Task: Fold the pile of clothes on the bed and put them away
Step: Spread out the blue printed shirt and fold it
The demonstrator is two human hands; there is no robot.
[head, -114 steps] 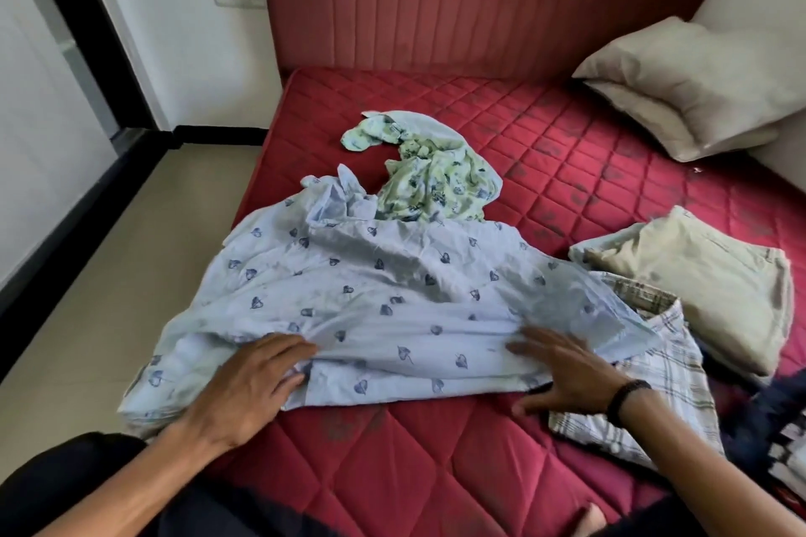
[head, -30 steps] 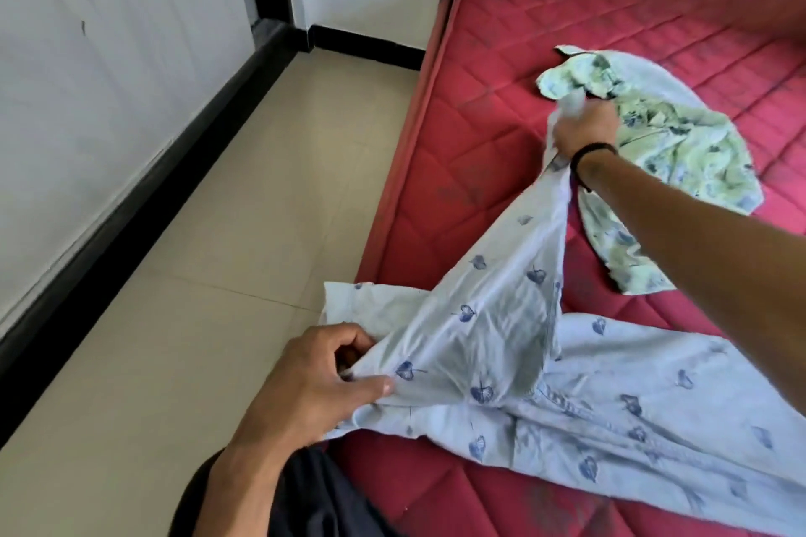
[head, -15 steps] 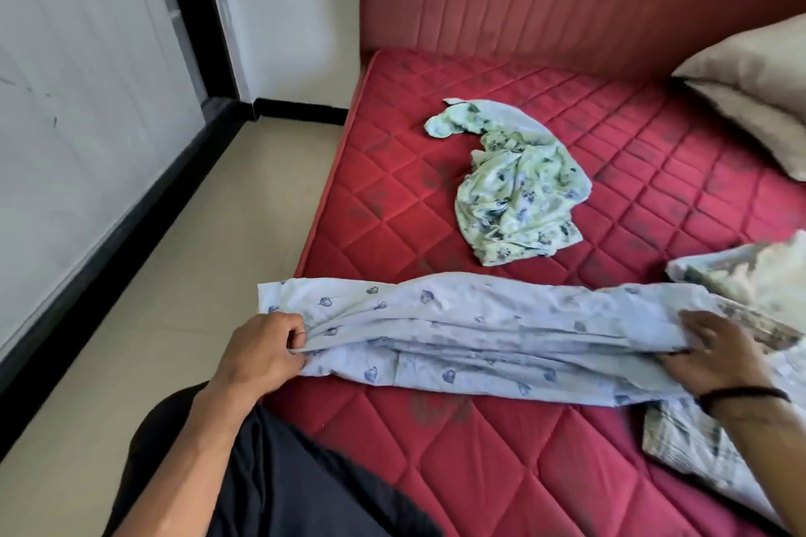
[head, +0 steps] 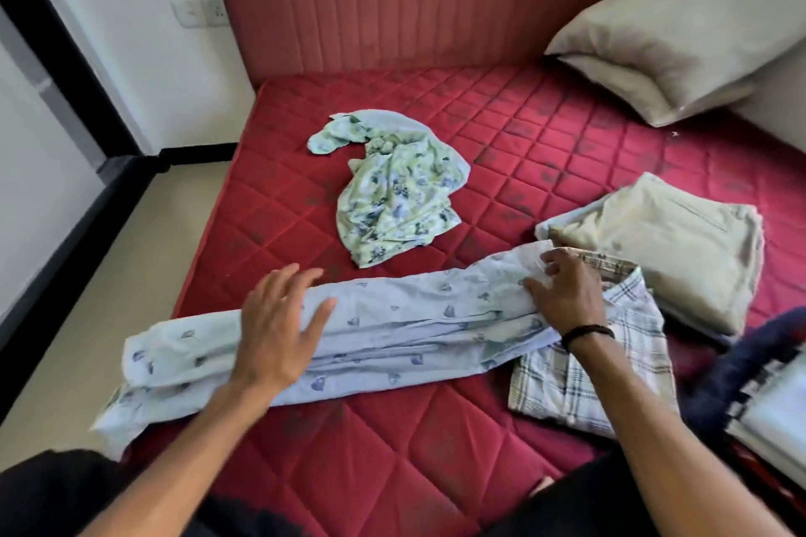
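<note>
Red quilted bed (head: 436,449) holds a pale blue garment (head: 392,336) folded into a long strip. Left hand (head: 279,331) hovers, fingers spread; right hand (head: 567,296) presses its end flat. Smooth before folding crosswise.

Bed (head: 392,449), red quilted mattress. Lying on it: pale blue leaf-print garment (head: 392,340) in a long band at 6 o'clock; crumpled green floral garment (head: 392,196) at centre; folded beige (head: 663,249) and plaid (head: 580,384) pieces at 3 o'clock; pillows (head: 667,52) at 1 o'clock.
</note>
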